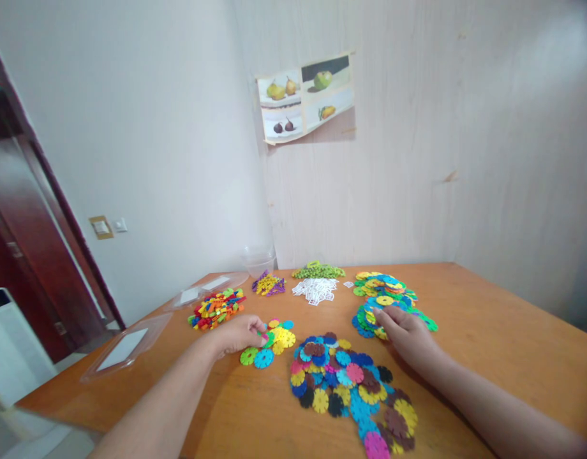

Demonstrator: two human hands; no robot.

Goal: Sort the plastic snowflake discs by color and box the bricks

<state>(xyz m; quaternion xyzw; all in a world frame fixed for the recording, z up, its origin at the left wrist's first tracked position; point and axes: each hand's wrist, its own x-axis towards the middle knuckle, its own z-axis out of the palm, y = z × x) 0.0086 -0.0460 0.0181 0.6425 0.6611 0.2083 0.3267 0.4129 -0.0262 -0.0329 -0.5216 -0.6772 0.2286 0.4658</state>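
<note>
The left hand is nearly closed above the small pile of notched plastic discs; a pink edge shows at its fingertips, but I cannot tell if it is gripped. The right hand has fingers curled, thumb near the fingertips, at the blue-green disc pile; whether it holds a disc is not clear. The discs lie flat and overlap, so I think a pinch could take two together, or make the upper ones slide. The right forearm passes close beside the large mixed disc pile, and a low sweep could scatter it. On the left, a clear plastic lid lies by the edge of the surface; an elbow might push it off. Open room is mainly at the right and between the piles.
</note>
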